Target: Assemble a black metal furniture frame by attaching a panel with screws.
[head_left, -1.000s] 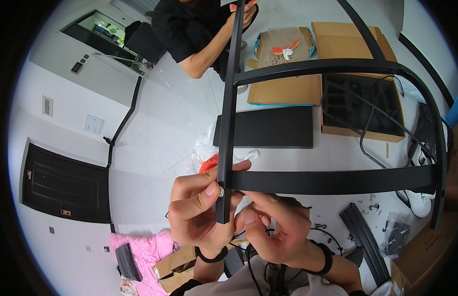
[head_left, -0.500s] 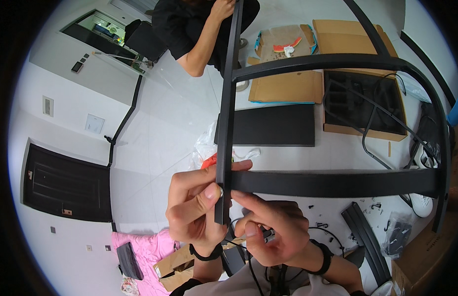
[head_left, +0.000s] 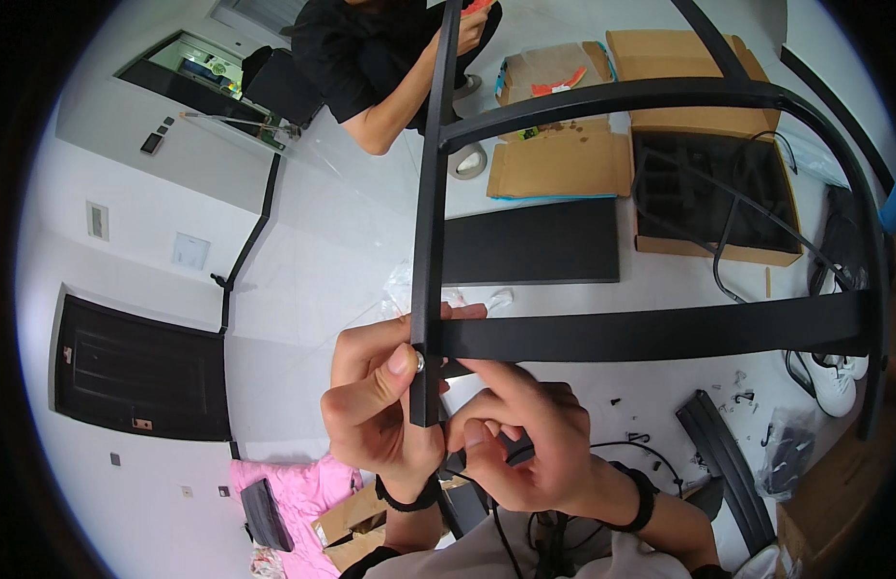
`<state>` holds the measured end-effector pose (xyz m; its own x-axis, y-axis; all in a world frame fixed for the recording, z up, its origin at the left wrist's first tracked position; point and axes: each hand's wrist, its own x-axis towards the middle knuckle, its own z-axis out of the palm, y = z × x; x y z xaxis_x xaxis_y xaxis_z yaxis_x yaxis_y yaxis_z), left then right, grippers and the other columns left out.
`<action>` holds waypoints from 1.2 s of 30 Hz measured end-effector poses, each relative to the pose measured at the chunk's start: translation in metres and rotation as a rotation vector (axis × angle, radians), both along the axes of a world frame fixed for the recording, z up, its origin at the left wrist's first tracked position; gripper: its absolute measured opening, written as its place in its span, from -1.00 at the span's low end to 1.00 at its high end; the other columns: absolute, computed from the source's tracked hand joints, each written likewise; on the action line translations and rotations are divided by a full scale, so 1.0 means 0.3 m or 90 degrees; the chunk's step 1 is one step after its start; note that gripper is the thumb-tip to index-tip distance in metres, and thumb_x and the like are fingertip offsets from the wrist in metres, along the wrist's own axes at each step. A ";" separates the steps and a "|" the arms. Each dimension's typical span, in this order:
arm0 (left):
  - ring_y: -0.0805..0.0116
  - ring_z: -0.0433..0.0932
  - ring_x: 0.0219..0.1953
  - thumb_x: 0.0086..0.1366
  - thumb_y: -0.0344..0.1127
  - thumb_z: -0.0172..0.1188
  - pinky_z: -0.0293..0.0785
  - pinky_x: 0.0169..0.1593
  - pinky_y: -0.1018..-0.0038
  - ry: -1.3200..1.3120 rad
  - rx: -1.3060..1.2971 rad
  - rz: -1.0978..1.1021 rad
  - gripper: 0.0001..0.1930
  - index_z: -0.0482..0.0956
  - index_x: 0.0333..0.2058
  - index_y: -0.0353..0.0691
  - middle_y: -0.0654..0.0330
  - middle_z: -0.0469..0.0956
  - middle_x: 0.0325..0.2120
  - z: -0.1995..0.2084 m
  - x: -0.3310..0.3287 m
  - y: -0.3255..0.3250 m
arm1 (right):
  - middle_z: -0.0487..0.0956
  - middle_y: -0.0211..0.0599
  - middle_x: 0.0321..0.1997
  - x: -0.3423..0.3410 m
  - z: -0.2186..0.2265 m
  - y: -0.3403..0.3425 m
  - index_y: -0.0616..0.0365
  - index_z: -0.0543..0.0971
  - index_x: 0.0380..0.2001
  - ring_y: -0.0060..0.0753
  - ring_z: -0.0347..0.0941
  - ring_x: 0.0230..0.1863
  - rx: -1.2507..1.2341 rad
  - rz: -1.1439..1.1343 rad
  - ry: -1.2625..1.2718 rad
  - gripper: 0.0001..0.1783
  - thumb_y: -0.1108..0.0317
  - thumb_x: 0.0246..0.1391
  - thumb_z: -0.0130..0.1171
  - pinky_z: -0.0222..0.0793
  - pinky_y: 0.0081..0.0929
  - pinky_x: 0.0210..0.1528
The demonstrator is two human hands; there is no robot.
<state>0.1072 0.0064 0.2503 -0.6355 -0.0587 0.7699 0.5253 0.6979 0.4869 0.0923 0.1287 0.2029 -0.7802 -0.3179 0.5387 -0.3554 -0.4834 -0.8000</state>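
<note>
My left hand [head_left: 380,405] clamped the black metal upright [head_left: 429,241] at its silver bolt [head_left: 420,363]; my right hand [head_left: 520,444] pinched just beside it, under the crossbar [head_left: 651,333]. Beyond them lay white floor [head_left: 313,261], cardboard boxes [head_left: 564,159].

The left hand [head_left: 380,405] is curled round the lower end of the black upright bar [head_left: 428,241], thumb pressed flat on its front face just beside a small silver bolt head. The right hand [head_left: 525,449] sits just right of that bar, fingers bent, index finger reaching toward the bolt; both wrists wear dark bands.
</note>
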 end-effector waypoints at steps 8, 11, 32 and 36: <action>0.19 0.65 -0.34 0.39 -0.55 0.04 0.53 -0.49 0.57 0.054 -0.036 -0.019 -0.86 0.34 -0.11 -0.42 -0.24 0.51 -0.22 -0.011 -0.018 -0.004 | 0.60 -0.42 -0.56 -0.004 -0.006 -0.002 0.48 0.32 0.19 -0.73 0.27 -0.65 -0.029 0.001 0.003 -0.33 0.65 -0.10 0.05 0.22 -0.77 -0.55; 0.17 0.66 -0.32 0.37 -0.57 0.05 0.55 -0.46 0.57 0.057 -0.031 -0.016 -0.85 0.34 -0.11 -0.41 -0.24 0.51 -0.23 -0.012 -0.019 -0.005 | 0.60 -0.41 -0.57 0.002 -0.001 0.010 0.49 0.31 0.20 -0.71 0.28 -0.66 -0.020 -0.005 -0.013 -0.32 0.65 -0.11 0.05 0.22 -0.77 -0.56; 0.08 0.66 -0.24 0.35 -0.59 0.07 0.60 -0.37 0.49 0.033 -0.010 -0.005 -0.82 0.34 -0.11 -0.40 -0.23 0.50 -0.22 -0.008 -0.003 0.011 | 0.56 -0.45 -0.58 0.006 0.002 0.004 0.45 0.31 0.19 -0.77 0.21 -0.70 -0.036 -0.002 -0.013 -0.31 0.64 -0.11 0.09 0.16 -0.79 -0.60; 0.10 0.66 -0.27 0.34 -0.61 0.06 0.60 -0.38 0.48 0.052 -0.019 -0.003 -0.81 0.33 -0.10 -0.41 -0.22 0.50 -0.24 -0.016 -0.007 0.005 | 0.56 -0.45 -0.57 0.005 0.005 0.007 0.44 0.31 0.20 -0.77 0.21 -0.69 -0.016 -0.013 -0.025 -0.31 0.65 -0.12 0.10 0.16 -0.79 -0.59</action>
<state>0.1051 0.0078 0.2454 -0.5709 -0.0322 0.8204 0.5654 0.7091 0.4213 0.0939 0.1308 0.2043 -0.8073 -0.2878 0.5151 -0.3340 -0.4967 -0.8011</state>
